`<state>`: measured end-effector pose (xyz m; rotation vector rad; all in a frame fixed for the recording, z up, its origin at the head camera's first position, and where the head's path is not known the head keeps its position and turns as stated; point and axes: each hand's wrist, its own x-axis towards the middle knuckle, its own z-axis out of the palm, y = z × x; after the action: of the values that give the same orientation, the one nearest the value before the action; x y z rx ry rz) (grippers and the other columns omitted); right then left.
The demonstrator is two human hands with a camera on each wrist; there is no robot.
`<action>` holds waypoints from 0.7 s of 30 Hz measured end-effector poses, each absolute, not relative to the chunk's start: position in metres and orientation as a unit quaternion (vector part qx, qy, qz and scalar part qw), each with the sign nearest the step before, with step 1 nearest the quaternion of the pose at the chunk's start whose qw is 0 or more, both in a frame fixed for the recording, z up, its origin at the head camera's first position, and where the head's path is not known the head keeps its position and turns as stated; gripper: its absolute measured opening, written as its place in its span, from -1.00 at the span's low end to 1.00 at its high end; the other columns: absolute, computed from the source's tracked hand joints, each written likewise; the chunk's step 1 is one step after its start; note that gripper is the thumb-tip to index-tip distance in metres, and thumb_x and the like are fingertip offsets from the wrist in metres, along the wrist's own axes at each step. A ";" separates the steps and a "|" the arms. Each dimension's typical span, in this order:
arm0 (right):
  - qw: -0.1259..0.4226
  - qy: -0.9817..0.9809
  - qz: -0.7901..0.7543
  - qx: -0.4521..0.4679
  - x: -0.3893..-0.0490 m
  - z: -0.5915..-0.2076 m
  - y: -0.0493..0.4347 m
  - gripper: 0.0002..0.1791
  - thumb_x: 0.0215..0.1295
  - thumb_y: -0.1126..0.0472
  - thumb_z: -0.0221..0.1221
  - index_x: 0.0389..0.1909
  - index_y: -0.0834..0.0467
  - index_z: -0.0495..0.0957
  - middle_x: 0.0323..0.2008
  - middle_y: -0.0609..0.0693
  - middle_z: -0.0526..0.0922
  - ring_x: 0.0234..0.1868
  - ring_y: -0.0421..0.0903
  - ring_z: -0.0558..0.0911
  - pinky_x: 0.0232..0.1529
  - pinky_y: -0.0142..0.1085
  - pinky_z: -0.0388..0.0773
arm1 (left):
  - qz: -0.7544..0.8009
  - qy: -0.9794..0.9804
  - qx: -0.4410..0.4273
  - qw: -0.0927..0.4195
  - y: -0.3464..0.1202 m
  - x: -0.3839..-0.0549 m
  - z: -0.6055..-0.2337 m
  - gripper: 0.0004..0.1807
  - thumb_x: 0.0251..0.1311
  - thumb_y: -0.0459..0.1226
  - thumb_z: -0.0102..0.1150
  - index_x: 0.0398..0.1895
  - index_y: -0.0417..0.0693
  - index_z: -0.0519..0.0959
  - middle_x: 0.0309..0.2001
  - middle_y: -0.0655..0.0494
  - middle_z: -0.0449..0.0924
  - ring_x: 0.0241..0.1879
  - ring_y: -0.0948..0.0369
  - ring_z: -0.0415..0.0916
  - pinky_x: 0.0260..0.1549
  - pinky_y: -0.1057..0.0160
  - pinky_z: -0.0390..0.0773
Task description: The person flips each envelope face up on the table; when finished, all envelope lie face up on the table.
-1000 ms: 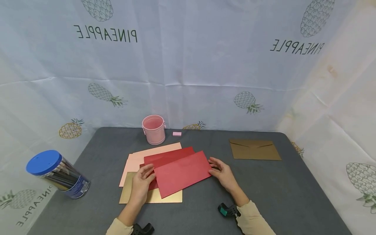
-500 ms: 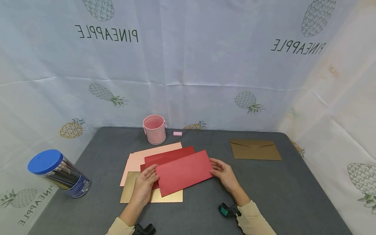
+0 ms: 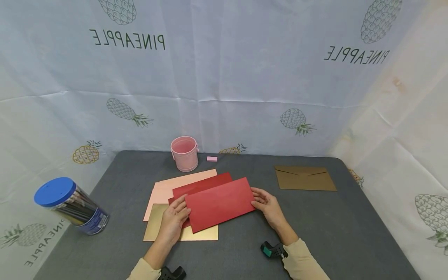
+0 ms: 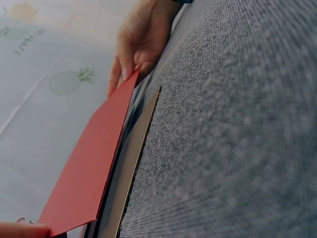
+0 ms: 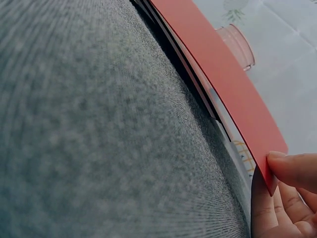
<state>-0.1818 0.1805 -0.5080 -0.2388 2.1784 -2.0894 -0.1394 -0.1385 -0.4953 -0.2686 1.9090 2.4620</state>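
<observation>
Red card (image 3: 220, 205) is held partly above gold sheet (image 3: 153, 227); left hand (image 3: 170, 221) pinches left end, right hand (image 3: 270, 210) right end.

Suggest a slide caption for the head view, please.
Left hand and right hand hold a red sheet by its ends above overlapping sheets in pink, red and gold.

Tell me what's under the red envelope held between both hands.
Darker red envelopes and a gold envelope show partly beneath the held red envelope; the parts it covers can't be seen.
</observation>
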 end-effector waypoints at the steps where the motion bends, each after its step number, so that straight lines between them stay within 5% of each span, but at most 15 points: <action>1: 0.057 0.719 -0.688 -0.079 -0.182 -0.508 0.180 -0.42 0.21 0.36 0.21 0.27 0.31 0.33 0.14 0.34 0.45 -0.05 -0.27 0.58 -0.08 -0.49 0.55 | 0.789 0.608 -0.089 0.008 -0.139 -0.139 -0.495 -0.41 0.22 -0.56 0.00 0.35 -0.23 0.23 0.18 -0.21 0.46 -0.08 0.31 0.61 -0.09 0.37 0.59; 6: 0.057 0.719 -0.688 -0.075 -0.181 -0.506 0.180 -0.42 0.21 0.36 0.21 0.27 0.31 0.33 0.13 0.34 0.46 -0.04 -0.24 0.58 -0.08 -0.50 0.55 | 0.790 0.606 -0.094 0.012 -0.139 -0.139 -0.495 -0.42 0.22 -0.54 0.02 0.34 -0.20 0.25 0.07 -0.02 0.57 -0.10 0.30 0.62 -0.09 0.35 0.60; 11: 0.057 0.711 -0.696 -0.079 -0.181 -0.506 0.181 -0.42 0.22 0.37 0.20 0.27 0.33 0.32 0.13 0.33 0.46 -0.05 -0.27 0.59 -0.08 -0.49 0.56 | 0.788 0.607 -0.102 0.011 -0.138 -0.141 -0.493 -0.43 0.23 -0.54 0.01 0.33 -0.18 0.27 0.09 -0.06 0.55 -0.10 0.31 0.61 -0.09 0.36 0.60; 17: 0.066 0.643 -0.757 -0.094 -0.185 -0.500 0.182 -0.39 0.26 0.44 0.13 0.31 0.41 0.19 -0.02 0.01 0.57 -0.11 -0.28 0.62 -0.12 -0.46 0.60 | 0.784 0.613 -0.098 0.004 -0.135 -0.151 -0.479 -0.42 0.26 -0.52 0.00 0.37 -0.21 0.23 0.25 -0.22 0.39 -0.01 0.33 0.55 -0.05 0.41 0.56; 21: 0.053 0.604 -0.790 -0.091 -0.185 -0.487 0.183 -0.41 0.28 0.47 0.09 0.32 0.38 0.18 -0.10 -0.12 0.62 -0.15 -0.26 0.65 -0.16 -0.42 0.62 | 0.784 0.615 -0.085 -0.018 -0.129 -0.164 -0.464 -0.42 0.29 -0.50 -0.04 0.39 -0.22 0.20 0.34 -0.13 0.29 0.24 0.20 0.38 0.09 0.37 0.44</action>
<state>-0.1848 0.1828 -0.4875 -0.2763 1.8348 -2.4022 -0.1644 -0.1293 -0.4644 -0.2708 1.9542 2.4912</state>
